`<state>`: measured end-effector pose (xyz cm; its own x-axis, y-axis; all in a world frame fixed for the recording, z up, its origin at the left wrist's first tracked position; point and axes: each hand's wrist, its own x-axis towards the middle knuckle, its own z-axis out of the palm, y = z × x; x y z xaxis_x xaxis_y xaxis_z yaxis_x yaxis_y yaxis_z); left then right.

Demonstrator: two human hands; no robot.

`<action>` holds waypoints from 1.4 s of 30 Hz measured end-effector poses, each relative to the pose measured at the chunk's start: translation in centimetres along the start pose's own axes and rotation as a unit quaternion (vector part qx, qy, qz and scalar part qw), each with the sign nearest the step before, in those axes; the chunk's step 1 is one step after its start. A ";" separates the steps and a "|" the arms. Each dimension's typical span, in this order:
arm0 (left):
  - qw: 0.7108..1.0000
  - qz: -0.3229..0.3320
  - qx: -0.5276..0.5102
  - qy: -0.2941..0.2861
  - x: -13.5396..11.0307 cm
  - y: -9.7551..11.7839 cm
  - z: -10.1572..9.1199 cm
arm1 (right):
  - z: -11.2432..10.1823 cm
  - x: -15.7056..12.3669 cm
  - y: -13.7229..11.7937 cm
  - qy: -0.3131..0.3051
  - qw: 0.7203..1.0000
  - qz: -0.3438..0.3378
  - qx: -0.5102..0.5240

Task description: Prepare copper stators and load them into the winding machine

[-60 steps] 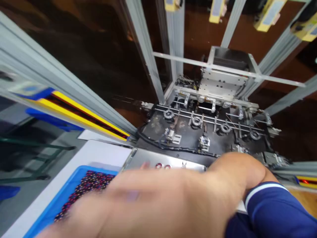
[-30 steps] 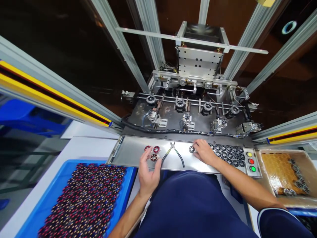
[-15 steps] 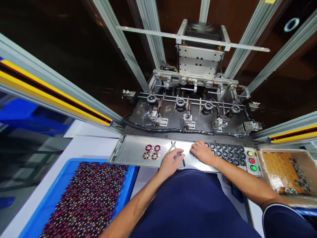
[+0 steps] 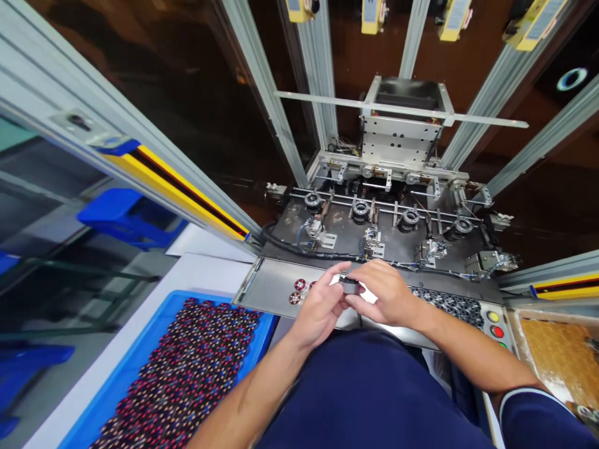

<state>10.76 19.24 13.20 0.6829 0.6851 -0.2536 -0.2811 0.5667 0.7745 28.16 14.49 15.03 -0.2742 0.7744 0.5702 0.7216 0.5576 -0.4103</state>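
Above the metal work plate (image 4: 269, 284), both hands meet around a short, dark grey round part (image 4: 349, 285) that looks like a motor stator. My left hand (image 4: 319, 308) grips its left side, with the index finger extended behind it. From the right, my right hand (image 4: 386, 292) curls over it with thumb and fingers. Several red-and-silver spoked round parts (image 4: 296, 298) lie on the plate just left of my left hand, partly covered by it. Rows of black-and-silver round parts (image 4: 452, 307) stand to the right of my right hand. The cutting pliers are mostly hidden behind my hands.
Behind the plate stands a machine with several round fixtures (image 4: 360, 211) and cabling. Yellow safety light bars (image 4: 187, 193) flank it. A blue tray (image 4: 161, 305) of dark coloured parts is at left. Push buttons (image 4: 496, 332) and a lined box (image 4: 556, 355) are at right.
My right hand has come left from the rows of parts and lifted a round part. My left hand has risen off the pliers area to meet it. The view has shifted left.
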 end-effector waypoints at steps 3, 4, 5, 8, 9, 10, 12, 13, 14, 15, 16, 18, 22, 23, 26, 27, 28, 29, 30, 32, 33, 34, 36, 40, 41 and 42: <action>0.998 0.031 -0.043 0.017 -0.7 0.9 0.8 | -1.0 1.3 -0.9 0.067 0.997 -0.023 0.035; 0.998 0.040 -0.049 0.020 -0.8 0.9 0.9 | -1.1 1.5 -1.1 0.082 0.995 -0.032 0.035; 0.997 0.051 -0.055 0.021 -0.9 0.8 1.1 | -1.1 1.7 -1.3 0.092 0.994 -0.041 0.029; 0.994 0.081 -0.068 0.024 -1.0 0.6 1.3 | -0.8 2.1 -1.6 0.117 0.991 -0.056 0.021; 0.993 0.090 -0.064 0.029 -1.0 0.6 1.3 | -0.9 2.3 -1.7 0.120 0.991 -0.056 0.024; 0.993 0.099 -0.054 0.035 -1.0 0.6 1.2 | -1.0 2.4 -1.8 0.119 0.991 -0.052 0.031; 0.992 0.115 -0.021 0.039 -1.0 0.8 0.9 | -1.7 2.7 -1.8 0.097 0.993 -0.036 0.062; 0.992 0.123 -0.004 0.034 -1.0 1.0 0.6 | -2.2 2.9 -1.8 0.076 0.993 -0.026 0.085; 0.992 0.128 0.010 0.023 -1.1 1.2 0.4 | -2.8 3.2 -1.7 0.050 0.992 -0.012 0.111; 0.992 0.128 0.018 0.009 -1.1 1.4 0.1 | -3.4 3.4 -1.4 0.020 0.990 0.005 0.141; 0.992 0.127 0.021 -0.008 -1.1 1.7 -0.1 | -3.9 3.7 -1.1 -0.015 0.984 0.024 0.175; 0.992 0.117 0.017 -0.039 -1.0 2.1 -0.4 | -4.7 4.3 -0.2 -0.084 0.961 0.067 0.255; 0.993 0.085 0.015 -0.080 0.0 2.7 -0.5 | -4.9 5.7 1.7 -0.173 0.882 0.135 0.416; 0.993 0.077 0.014 -0.087 0.3 2.8 -0.6 | -4.9 6.1 2.0 -0.193 0.865 0.143 0.441; 0.994 0.052 0.008 -0.095 1.3 3.0 -0.6 | -4.5 7.0 2.7 -0.252 0.823 0.148 0.486; 0.994 0.041 0.009 -0.096 1.6 3.0 -0.6 | -4.4 7.2 2.9 -0.270 0.809 0.150 0.501; 0.995 0.030 0.010 -0.096 1.9 3.1 -0.6 | -4.3 7.3 3.0 -0.285 0.792 0.154 0.517; 0.995 0.021 0.009 -0.095 2.1 3.3 -0.6 | -4.2 7.3 3.2 -0.295 0.776 0.162 0.534; 0.996 0.014 -0.001 -0.093 2.3 3.5 -0.6 | -4.2 7.3 3.4 -0.297 0.765 0.173 0.544; 0.995 0.006 -0.057 -0.086 2.6 4.0 -0.7 | -4.3 7.3 4.1 -0.273 0.774 0.198 0.536; 0.992 0.004 -0.094 -0.081 2.7 4.3 -0.7 | -4.5 7.3 4.7 -0.251 0.790 0.208 0.519; 0.989 0.000 -0.127 -0.075 2.8 4.7 -0.9 | -4.8 7.4 5.5 -0.228 0.810 0.214 0.496; 0.985 -0.015 -0.159 -0.062 2.9 5.5 -1.1 | -5.5 7.7 7.6 -0.192 0.850 0.212 0.442; 0.989 -0.028 -0.141 -0.045 3.0 5.7 -1.8 | -5.9 8.5 13.7 -0.183 0.931 0.179 0.259; 0.991 -0.017 -0.124 -0.039 3.0 5.3 -2.2 | -5.5 8.8 15.4 -0.188 0.944 0.171 0.211; 0.995 0.006 -0.095 -0.021 3.1 4.7 -2.8 | -5.1 9.0 17.1 -0.193 0.952 0.166 0.171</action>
<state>9.64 25.27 14.41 0.7055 0.6745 -0.2175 -0.4086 0.6379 0.6528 41.27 29.45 16.72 -0.3278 0.9403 0.0920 0.5775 0.2765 -0.7682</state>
